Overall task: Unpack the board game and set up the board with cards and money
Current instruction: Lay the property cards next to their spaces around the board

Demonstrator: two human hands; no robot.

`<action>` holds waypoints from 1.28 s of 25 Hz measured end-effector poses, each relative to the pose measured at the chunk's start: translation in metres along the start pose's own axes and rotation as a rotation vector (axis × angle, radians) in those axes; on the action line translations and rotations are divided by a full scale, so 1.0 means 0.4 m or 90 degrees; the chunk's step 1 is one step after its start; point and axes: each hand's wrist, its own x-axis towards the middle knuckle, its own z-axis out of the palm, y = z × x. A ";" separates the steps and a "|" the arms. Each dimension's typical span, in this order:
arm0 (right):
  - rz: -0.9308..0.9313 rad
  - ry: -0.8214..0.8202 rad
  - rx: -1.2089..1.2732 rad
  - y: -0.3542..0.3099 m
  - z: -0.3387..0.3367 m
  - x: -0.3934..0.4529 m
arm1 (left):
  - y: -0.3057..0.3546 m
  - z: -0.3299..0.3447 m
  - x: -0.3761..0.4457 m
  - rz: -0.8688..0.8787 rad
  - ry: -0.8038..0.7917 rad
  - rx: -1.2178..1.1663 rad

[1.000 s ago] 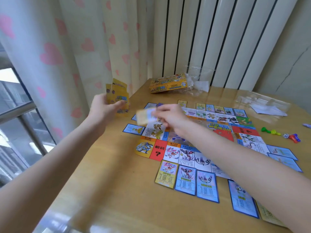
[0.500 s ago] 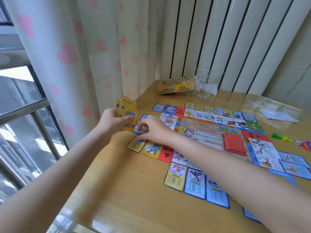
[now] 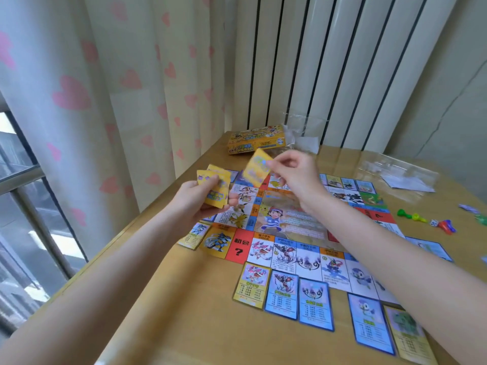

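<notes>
The colourful game board (image 3: 290, 225) lies flat on the wooden table (image 3: 184, 312). Property cards line its near edge, among them a yellow one (image 3: 251, 288) and blue ones (image 3: 282, 297); another card (image 3: 193, 237) lies by the board's left corner. My left hand (image 3: 195, 198) holds a small stack of yellow-backed cards (image 3: 217, 188) over the board's left edge. My right hand (image 3: 295, 172) pinches a single yellow-backed card (image 3: 257, 167) above the board's far left part. The yellow game box (image 3: 255, 139) lies at the table's far edge.
Clear plastic wrapping (image 3: 303, 133) sits beside the box, and another clear bag with paper (image 3: 400, 175) lies at the far right. Coloured pawns and a die (image 3: 432, 222) rest at the right. A heart-patterned curtain (image 3: 105, 101) and a window are on the left.
My right hand laid a card by the board's left corner, then rose with a single yellow-backed card. The left hand kept its stack and stayed near the board's left edge.
</notes>
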 end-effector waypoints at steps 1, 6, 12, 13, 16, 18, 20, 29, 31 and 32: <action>-0.125 0.027 -0.102 0.002 -0.019 0.001 | 0.001 0.014 0.004 -0.021 0.008 -0.024; -0.428 -0.192 -0.417 0.064 -0.031 -0.043 | 0.008 0.077 0.018 -0.025 -0.033 0.014; -0.247 -0.188 -0.281 0.051 -0.075 -0.033 | 0.001 0.073 0.040 0.004 0.001 0.076; -0.187 -0.153 -0.231 0.043 -0.080 -0.027 | 0.002 0.073 0.041 0.008 -0.001 0.082; -0.034 -0.142 -0.115 0.034 -0.084 -0.013 | 0.005 0.079 0.047 0.004 -0.021 0.109; 0.089 -0.197 0.031 0.039 -0.075 -0.007 | 0.004 0.084 0.055 0.001 -0.020 0.112; 0.193 -0.233 0.139 0.039 -0.067 -0.001 | 0.005 0.089 0.062 0.009 -0.009 0.125; 0.176 -0.112 0.231 0.014 -0.060 0.053 | 0.080 0.113 0.095 0.080 0.016 0.141; 0.141 -0.069 0.258 0.007 -0.066 0.079 | 0.095 0.118 0.085 0.077 -0.043 0.218; 0.128 -0.060 0.255 0.002 -0.068 0.088 | 0.097 0.122 0.079 0.082 -0.064 0.249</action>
